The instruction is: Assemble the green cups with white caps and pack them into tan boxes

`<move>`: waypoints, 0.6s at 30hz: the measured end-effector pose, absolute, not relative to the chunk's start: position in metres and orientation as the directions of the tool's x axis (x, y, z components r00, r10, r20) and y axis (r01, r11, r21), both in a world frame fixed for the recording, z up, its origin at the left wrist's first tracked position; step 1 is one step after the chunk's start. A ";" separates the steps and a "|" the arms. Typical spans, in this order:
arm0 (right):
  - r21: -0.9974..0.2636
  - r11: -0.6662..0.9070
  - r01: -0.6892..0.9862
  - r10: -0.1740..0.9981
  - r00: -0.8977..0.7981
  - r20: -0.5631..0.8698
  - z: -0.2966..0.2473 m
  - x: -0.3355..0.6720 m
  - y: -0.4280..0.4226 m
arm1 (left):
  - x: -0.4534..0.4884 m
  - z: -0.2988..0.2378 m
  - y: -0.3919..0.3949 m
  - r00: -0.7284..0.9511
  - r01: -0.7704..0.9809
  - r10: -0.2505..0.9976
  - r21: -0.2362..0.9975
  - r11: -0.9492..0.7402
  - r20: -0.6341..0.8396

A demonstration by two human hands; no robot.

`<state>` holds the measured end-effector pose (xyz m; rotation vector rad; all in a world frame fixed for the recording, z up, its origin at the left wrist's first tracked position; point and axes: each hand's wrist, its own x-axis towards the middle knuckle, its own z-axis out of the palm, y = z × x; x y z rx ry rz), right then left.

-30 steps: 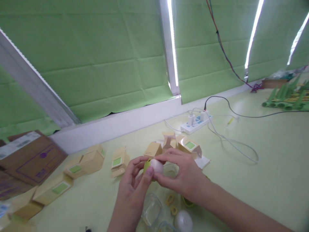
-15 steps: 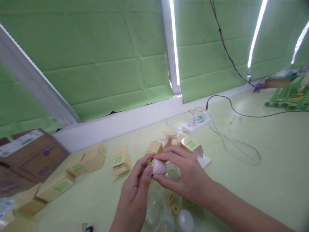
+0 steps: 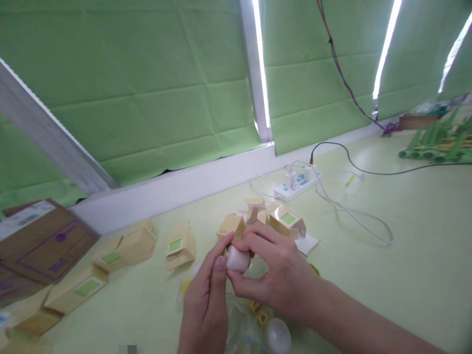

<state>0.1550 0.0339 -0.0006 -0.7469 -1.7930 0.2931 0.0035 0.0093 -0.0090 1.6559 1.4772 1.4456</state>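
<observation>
Both of my hands meet over the pale green table [image 3: 405, 255] and pinch one small white rounded part [image 3: 236, 259]. My left hand [image 3: 206, 300] comes up from below, its thumb pressed against the part's left side. My right hand [image 3: 273, 275] curls over the top and right of it with closed fingers. Little of the green piece behind the white part shows. Under my hands lie clear plastic containers [image 3: 239, 334], small yellow rings [image 3: 262, 317] and a second white dome [image 3: 277, 337].
Several small tan cartons with green labels [image 3: 180, 246] lie scattered left of and behind my hands. A large brown cardboard box [image 3: 40, 246] sits at far left. A white power strip [image 3: 297, 182] with cables lies by the window sill. Green cones [image 3: 435, 147] stand far right.
My hands have turned the white part, so the green piece seen a second ago is now almost hidden. My right fingers have closed further over it. The view shifted slightly.
</observation>
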 end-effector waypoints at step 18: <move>-0.678 0.695 0.241 0.716 -0.140 0.684 -0.006 0.159 0.040 | -0.002 -0.006 0.015 -0.079 0.094 0.977 0.977 -0.191 0.199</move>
